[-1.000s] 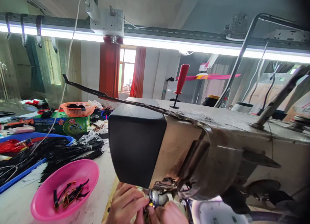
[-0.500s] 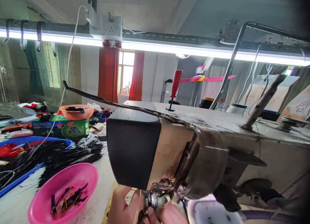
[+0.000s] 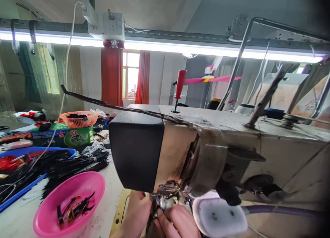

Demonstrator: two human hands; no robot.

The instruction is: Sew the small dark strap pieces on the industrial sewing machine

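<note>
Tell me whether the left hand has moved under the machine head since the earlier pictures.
Yes. The left hand, which lay curled across the small metal part beneath the black cover, has drawn back leftward, fingers now alongside it.

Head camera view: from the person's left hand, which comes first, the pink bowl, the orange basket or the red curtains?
From the left hand, under the sewing machine:
1. Pink bowl, just left of it on the table.
2. Orange basket, farther back on the left.
3. Red curtains, at the far window.

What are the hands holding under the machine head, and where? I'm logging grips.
Both hands pinch a thin dark strip below the machine head; exact grip cannot be told.
</note>
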